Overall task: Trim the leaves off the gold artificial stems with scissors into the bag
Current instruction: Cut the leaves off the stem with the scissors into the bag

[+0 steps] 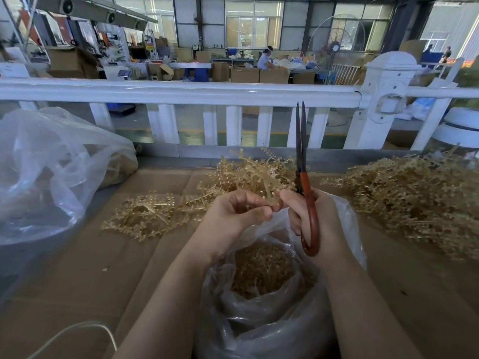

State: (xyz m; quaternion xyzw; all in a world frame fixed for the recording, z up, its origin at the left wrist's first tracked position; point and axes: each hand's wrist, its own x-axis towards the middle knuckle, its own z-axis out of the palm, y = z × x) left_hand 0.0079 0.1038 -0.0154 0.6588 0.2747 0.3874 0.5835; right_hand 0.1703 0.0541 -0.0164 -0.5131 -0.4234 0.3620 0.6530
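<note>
My left hand pinches the base of a gold artificial stem cluster that fans up and away over the table. My right hand grips red-handled scissors, blades nearly closed and pointing straight up, while its fingertips also touch the stem's base. Directly below both hands sits an open clear plastic bag with a heap of cut gold leaves inside.
A flat pile of trimmed gold pieces lies left of my hands on the cardboard-covered table. A large pile of gold stems fills the right. Another big clear bag stands at left. A white railing runs behind.
</note>
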